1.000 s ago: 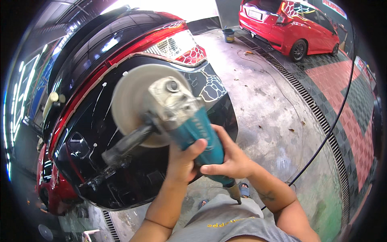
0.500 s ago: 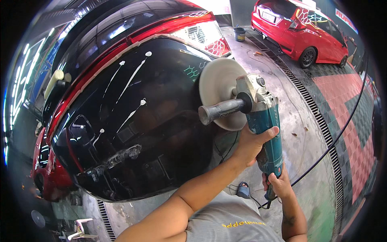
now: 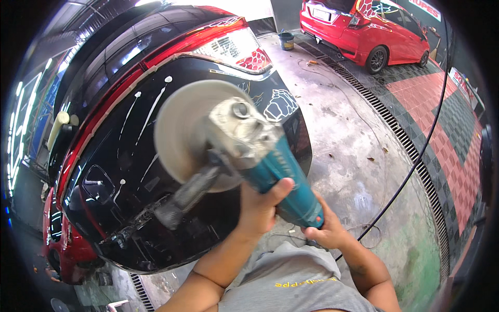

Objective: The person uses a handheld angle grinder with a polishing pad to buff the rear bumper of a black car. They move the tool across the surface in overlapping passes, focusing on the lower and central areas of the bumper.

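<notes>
My left hand (image 3: 261, 204) is wrapped round the teal body of a rotary polisher (image 3: 283, 179), thumb on top. My right hand (image 3: 328, 224) grips its rear end, near the cord. The round pale pad (image 3: 182, 122) is blurred as if spinning and lies over the black rear panel (image 3: 114, 166) of a car; whether it touches cannot be made out. Smeared by motion, the dark side handle (image 3: 189, 196) juts out with no hand on it. White streaks of paste (image 3: 155, 112) run down the panel to the left of the pad. Masking tape (image 3: 104, 109) edges the red light strip.
A black cord (image 3: 410, 171) arcs along the right. Behind it a floor drain grate (image 3: 384, 114) curves past pink and grey tiles (image 3: 442, 130). A red car (image 3: 353, 34) stands at the far right, near a dark bucket (image 3: 286, 40). The car's tail light (image 3: 234, 49) is just beyond the pad.
Both hands have swung the polisher leftward across the panel, from its right edge to near the paste streaks. The polisher is now tilted more to the left, and the view has shifted.
</notes>
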Demonstrator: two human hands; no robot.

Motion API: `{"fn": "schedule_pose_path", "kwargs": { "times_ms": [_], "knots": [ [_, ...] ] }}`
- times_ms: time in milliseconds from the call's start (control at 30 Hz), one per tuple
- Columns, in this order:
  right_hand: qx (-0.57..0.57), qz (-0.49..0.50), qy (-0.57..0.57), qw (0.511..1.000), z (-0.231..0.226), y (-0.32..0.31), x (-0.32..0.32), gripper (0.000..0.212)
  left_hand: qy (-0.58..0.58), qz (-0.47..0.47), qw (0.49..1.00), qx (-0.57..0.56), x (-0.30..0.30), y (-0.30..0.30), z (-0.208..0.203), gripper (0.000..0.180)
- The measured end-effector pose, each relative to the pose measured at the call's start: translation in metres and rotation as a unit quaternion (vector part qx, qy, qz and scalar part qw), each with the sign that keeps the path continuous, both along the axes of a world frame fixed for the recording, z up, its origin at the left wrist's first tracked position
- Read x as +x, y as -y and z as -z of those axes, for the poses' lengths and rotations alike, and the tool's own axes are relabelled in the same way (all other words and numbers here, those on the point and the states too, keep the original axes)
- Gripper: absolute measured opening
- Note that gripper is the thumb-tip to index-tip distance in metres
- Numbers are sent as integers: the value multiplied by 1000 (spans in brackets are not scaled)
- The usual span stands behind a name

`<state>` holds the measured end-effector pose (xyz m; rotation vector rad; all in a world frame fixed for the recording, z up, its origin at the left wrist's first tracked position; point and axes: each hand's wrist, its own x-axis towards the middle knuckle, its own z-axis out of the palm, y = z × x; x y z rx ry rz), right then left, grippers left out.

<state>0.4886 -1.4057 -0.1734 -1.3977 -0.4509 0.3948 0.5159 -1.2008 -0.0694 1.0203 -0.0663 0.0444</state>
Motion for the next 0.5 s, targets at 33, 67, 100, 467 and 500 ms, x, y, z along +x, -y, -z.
{"fn": "schedule_pose_path", "kwargs": {
  "times_ms": [33,67,100,467,500],
  "knots": [
    [5,6,-64,998,-1,14,-8,110,-5,-2,1000,-7,2,15,7,50],
    [-7,39,-84,996,8,34,-18,108,-12,7,1000,-25,8,34,16,49],
    [-10,63,-103,993,22,52,-25,106,-26,33,998,-38,16,50,23,50],
    [-54,100,-141,983,7,113,-45,95,-122,112,981,-98,18,106,49,63],
    [-95,76,-162,979,6,109,-55,99,-121,107,984,-77,6,95,60,58]
  ]
}}
